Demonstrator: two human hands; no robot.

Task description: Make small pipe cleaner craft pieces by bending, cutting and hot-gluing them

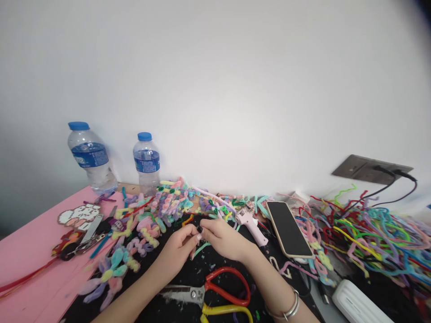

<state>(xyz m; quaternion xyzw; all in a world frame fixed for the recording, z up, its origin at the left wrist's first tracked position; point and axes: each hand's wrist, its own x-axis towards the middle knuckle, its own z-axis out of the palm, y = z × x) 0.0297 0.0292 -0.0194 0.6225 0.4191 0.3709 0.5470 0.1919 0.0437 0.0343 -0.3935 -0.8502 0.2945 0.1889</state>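
Observation:
My left hand and my right hand meet above the black work surface, fingertips pinched together. Between them shows a small black piece, too small to name; the fingers cover most of what is held. A mint-green pipe cleaner sticks out just below the fingers, and I cannot tell whether it is gripped. Nearer to me, under the hands, lie scissors with one red and one yellow handle loop, blades pointing left. A pink glue gun rests to the right of my right hand.
Fuzzy pipe-cleaner pieces spread along the wall. Two water bottles stand back left, near pink board. A phone lies right, beside a tangle of pipe cleaners, a white case and a wall socket with cables.

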